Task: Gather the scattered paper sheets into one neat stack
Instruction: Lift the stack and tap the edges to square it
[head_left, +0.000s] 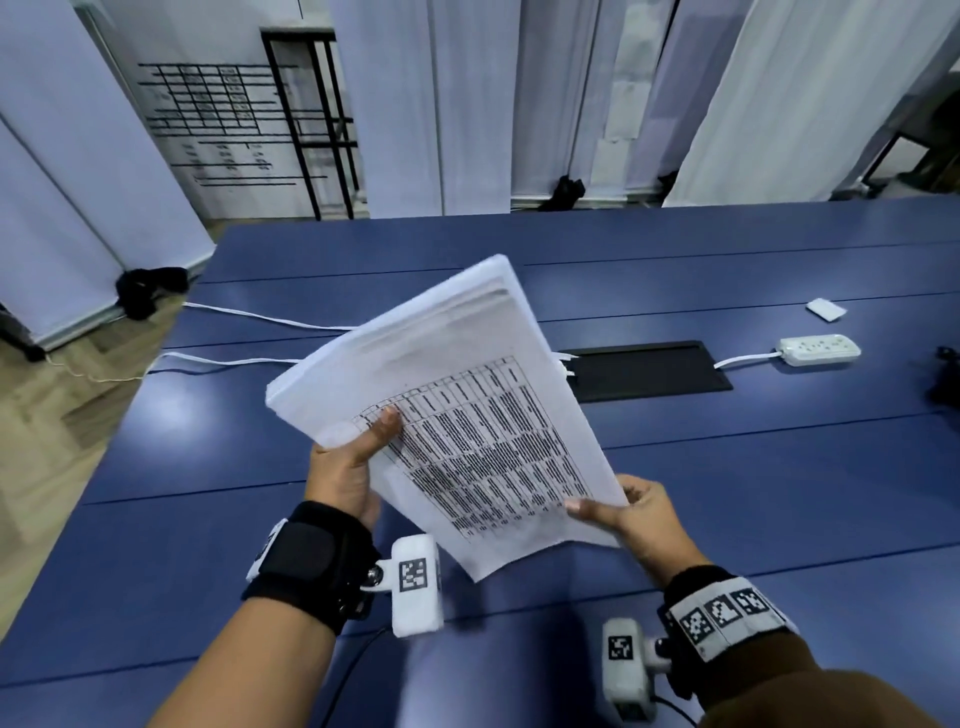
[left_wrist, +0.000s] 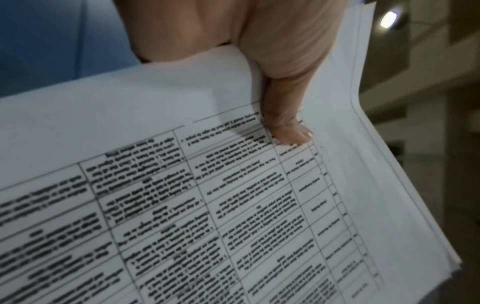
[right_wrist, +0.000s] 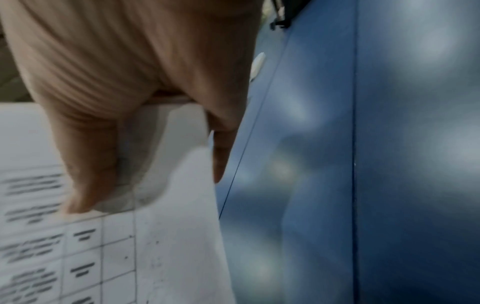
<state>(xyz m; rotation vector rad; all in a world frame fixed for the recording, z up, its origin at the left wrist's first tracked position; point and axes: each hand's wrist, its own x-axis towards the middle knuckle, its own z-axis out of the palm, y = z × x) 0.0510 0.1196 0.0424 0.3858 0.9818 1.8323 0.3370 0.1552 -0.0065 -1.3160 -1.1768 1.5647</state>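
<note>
A stack of paper sheets (head_left: 447, 400) is held up in the air above the blue table (head_left: 753, 467), tilted, with its long side running from near right to far left. A printed table of dark text is seen on the top sheet. The edges of the sheets are not flush: several are seen stepped at the far end and along the right side in the left wrist view.

The stack is grasped by the left hand (head_left: 348, 467) at its near left edge, with the thumb (left_wrist: 288, 127) pressed onto the printed face and the fingers hidden beneath the sheets. The near right corner of the stack is pinched by the right hand (head_left: 634, 514), the thumb (right_wrist: 88, 164) being laid on top and the fingers tucked under the paper; this wrist view is blurred.

On the far right of the table a white power strip (head_left: 821, 349) is seen, with its cord led to a black cable hatch (head_left: 649, 370) set into the tabletop. A small white card (head_left: 826, 309) lies beyond the strip. White cables (head_left: 249, 314) run across the far left part of the table.
</note>
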